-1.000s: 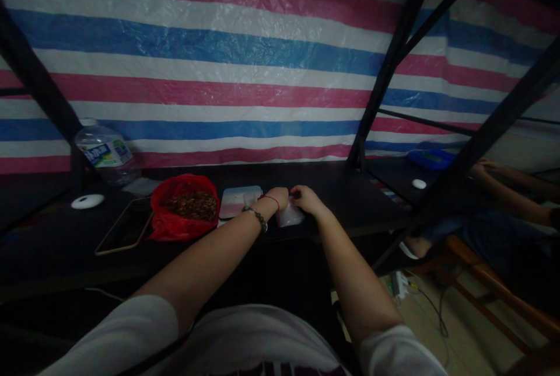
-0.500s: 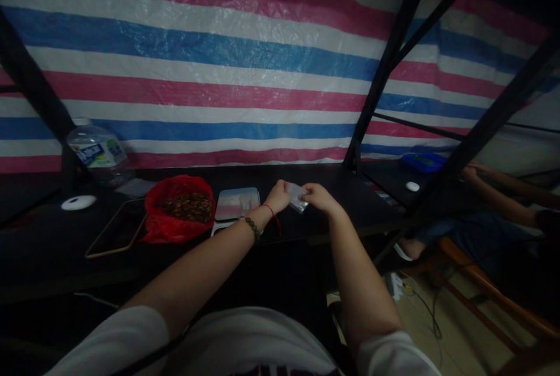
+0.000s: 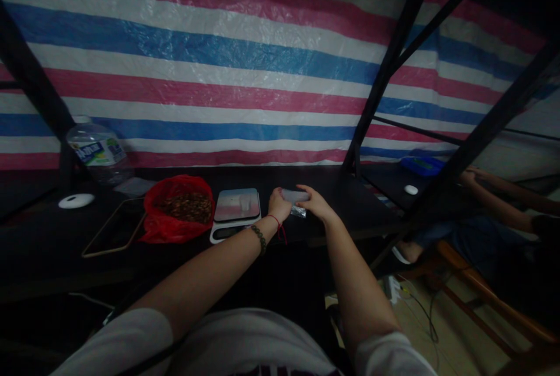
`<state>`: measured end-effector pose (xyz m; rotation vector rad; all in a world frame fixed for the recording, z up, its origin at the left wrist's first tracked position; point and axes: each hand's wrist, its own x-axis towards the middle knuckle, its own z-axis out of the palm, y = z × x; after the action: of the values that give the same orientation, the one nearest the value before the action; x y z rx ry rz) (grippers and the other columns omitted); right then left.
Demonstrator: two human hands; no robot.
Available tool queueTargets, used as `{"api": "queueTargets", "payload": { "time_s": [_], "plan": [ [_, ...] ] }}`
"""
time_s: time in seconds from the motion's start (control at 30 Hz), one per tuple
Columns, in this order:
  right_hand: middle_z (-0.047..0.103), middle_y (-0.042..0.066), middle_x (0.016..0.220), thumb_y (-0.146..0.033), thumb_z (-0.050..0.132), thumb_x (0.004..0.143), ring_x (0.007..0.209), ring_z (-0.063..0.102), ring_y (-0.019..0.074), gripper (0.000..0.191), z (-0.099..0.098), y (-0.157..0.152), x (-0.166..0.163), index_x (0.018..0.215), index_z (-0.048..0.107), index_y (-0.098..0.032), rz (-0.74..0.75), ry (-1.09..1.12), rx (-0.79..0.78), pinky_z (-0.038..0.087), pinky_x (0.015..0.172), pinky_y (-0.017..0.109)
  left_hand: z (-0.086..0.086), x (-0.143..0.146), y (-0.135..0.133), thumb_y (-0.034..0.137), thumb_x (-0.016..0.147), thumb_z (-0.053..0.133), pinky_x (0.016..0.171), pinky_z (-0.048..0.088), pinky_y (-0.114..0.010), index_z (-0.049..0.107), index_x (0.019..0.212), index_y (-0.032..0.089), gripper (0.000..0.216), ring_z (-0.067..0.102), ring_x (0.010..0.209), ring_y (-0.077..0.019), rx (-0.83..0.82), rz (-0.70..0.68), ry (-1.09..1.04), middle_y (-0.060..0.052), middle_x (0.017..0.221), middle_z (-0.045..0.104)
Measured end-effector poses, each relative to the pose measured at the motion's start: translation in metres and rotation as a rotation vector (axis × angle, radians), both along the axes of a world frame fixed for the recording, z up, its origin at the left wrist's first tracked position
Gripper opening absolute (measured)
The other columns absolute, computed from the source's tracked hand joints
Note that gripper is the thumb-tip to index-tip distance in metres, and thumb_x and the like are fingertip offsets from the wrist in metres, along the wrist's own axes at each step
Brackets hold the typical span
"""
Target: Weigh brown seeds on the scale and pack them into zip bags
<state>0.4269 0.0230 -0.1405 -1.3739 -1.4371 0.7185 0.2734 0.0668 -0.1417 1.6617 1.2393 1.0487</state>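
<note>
My left hand (image 3: 279, 203) and my right hand (image 3: 314, 202) both pinch a small clear plastic bag (image 3: 295, 195), holding it just above the dark table (image 3: 332, 189). The left wrist wears a bead bracelet and a red string. Directly left of the hands lies a small flat scale (image 3: 236, 210) with a pale shiny top. Further left, an open red plastic bag (image 3: 178, 209) holds a heap of small brown pieces.
A large water bottle (image 3: 97, 153) stands at the back left, with a white round disc (image 3: 76, 201) and a flat dark tablet (image 3: 112, 231) near it. Striped tarp hangs behind. Black frame bars rise on the right; another person's arm (image 3: 494, 195) rests there.
The hands lifted the small clear bag off the table and now hold it slightly higher and further from me. The scale's top is now uncovered beside them.
</note>
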Motion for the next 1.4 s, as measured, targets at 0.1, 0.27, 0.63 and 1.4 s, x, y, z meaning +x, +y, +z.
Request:
{"api": "queueTargets", "payload": {
  "time_s": [0.1, 0.27, 0.63, 1.4],
  "plan": [
    [0.063, 0.002, 0.079, -0.026, 0.069, 0.061, 0.065, 0.053, 0.0126, 0.037, 0.010, -0.001, -0.004, 0.097, 0.067, -0.014, 0.010, -0.026, -0.004, 0.041, 0.061, 0.024, 0.003, 0.001, 0.002, 0.007, 0.064, 0.064, 0.088, 0.045, -0.029, 0.059, 0.111, 0.012, 0.048, 0.061, 0.106, -0.0234, 0.003, 0.005, 0.012, -0.015, 0.111, 0.065],
    [0.066, 0.004, 0.083, -0.033, 0.072, 0.064, 0.074, 0.058, 0.0162, 0.032, 0.017, -0.001, -0.003, 0.090, 0.069, -0.014, -0.040, -0.094, 0.048, 0.045, 0.069, 0.028, 0.008, -0.002, 0.002, 0.006, 0.072, 0.054, 0.086, 0.045, -0.029, 0.060, 0.103, 0.013, 0.032, 0.061, 0.100, -0.0203, 0.004, 0.029, 0.028, -0.012, 0.106, 0.065],
    [0.069, 0.004, 0.083, -0.030, 0.070, 0.063, 0.073, 0.059, 0.0164, 0.033, 0.002, 0.000, 0.008, 0.091, 0.069, -0.013, 0.132, 0.094, -0.066, 0.046, 0.075, 0.031, 0.011, -0.011, -0.007, 0.008, 0.079, 0.052, 0.081, 0.045, -0.028, 0.058, 0.103, 0.012, 0.026, 0.062, 0.092, -0.0197, -0.043, -0.023, 0.030, -0.011, 0.099, 0.067],
    [0.068, 0.003, 0.069, -0.034, 0.076, 0.059, 0.063, 0.059, 0.0152, 0.033, 0.016, -0.010, 0.004, 0.081, 0.071, -0.010, 0.062, 0.151, -0.096, 0.046, 0.065, 0.029, 0.019, -0.012, -0.015, 0.001, 0.067, 0.052, 0.083, 0.047, -0.030, 0.062, 0.100, 0.013, 0.036, 0.062, 0.091, -0.0183, -0.067, -0.146, -0.099, -0.009, 0.098, 0.067]
  ]
}}
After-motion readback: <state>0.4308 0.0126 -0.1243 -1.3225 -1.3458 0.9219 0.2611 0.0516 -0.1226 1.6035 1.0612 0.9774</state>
